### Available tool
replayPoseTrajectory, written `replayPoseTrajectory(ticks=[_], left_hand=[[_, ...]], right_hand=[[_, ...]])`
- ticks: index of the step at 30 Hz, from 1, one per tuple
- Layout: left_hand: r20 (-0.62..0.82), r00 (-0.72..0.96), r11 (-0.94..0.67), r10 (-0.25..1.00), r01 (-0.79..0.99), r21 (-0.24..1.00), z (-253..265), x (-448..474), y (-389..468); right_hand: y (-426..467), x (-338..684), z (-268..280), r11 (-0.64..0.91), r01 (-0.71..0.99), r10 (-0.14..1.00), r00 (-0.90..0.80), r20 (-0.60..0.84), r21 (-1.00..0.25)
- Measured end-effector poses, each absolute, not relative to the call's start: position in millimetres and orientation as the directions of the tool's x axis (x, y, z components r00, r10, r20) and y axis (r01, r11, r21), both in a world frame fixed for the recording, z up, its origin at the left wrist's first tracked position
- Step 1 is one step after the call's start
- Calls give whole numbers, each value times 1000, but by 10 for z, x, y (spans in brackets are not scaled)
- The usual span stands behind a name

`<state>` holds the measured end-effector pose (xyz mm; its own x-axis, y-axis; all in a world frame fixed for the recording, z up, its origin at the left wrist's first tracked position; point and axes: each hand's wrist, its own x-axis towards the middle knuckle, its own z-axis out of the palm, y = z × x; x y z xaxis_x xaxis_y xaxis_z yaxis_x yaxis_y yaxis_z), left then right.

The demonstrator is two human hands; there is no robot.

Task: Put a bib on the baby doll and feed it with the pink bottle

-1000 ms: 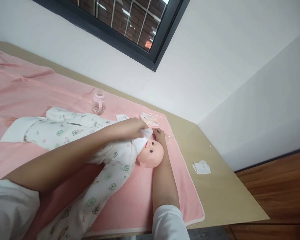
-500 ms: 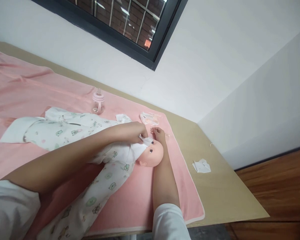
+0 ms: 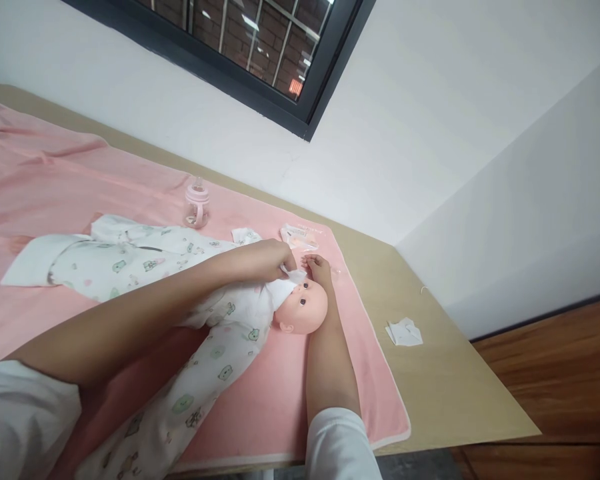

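A baby doll (image 3: 305, 312) lies on its back in a white outfit (image 3: 160, 257) printed with small green animals. Its head rests against my right forearm. Beyond the head is my right hand (image 3: 319, 268), fingers extended and loosely bent, with nothing visible in them. My left arm reaches across the doll's body, and my left hand (image 3: 273, 259) pinches a thin white cloth or tissue (image 3: 295, 275) beside the doll's mouth. White fabric (image 3: 280, 293) also covers the doll's chin and neck area.
A pink blanket (image 3: 260, 407) covers much of the wooden table (image 3: 460, 393). A baby bottle (image 3: 197, 208) with a pink handle stands near the wall. A clear packet (image 3: 300, 237) lies past my hands, and a crumpled white tissue (image 3: 404, 332) lies at the right.
My left hand has drawn slightly back and up from the doll's face with the white cloth, so more of the mouth area shows. My right arm has stayed in place.
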<state>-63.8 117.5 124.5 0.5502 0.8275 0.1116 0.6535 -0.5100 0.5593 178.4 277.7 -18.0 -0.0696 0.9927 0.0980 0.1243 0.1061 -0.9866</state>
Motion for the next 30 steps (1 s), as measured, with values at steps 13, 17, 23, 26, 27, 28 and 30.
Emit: replayPoseTrajectory(ticks=[13, 17, 23, 26, 27, 28, 30], left_hand=[[157, 541, -529, 826, 650, 546, 1197, -649, 1243], [147, 551, -536, 821, 658, 528, 1216, -663, 1247], [143, 549, -544, 823, 694, 471, 1234, -696, 1264], [142, 539, -538, 830, 708, 458, 1274, -718, 1228], [139, 543, -540, 828, 707, 458, 1292, -725, 1209], [137, 545, -541, 827, 706, 458, 1309, -731, 1187], [134, 547, -541, 826, 703, 461, 1338, -738, 1145]], right_hand=[[2752, 1772, -133, 104, 144, 994, -60, 97, -984], [2751, 1766, -122, 102, 150, 994, -57, 95, -983], [2730, 1773, -107, 104, 146, 994, -60, 96, -984], [2736, 1779, -112, 104, 147, 993, -68, 95, -984], [2743, 1781, -118, 106, 146, 993, -69, 96, -984], [2752, 1782, -127, 107, 144, 993, -70, 98, -984], [2772, 1783, -148, 112, 137, 992, -69, 103, -984]])
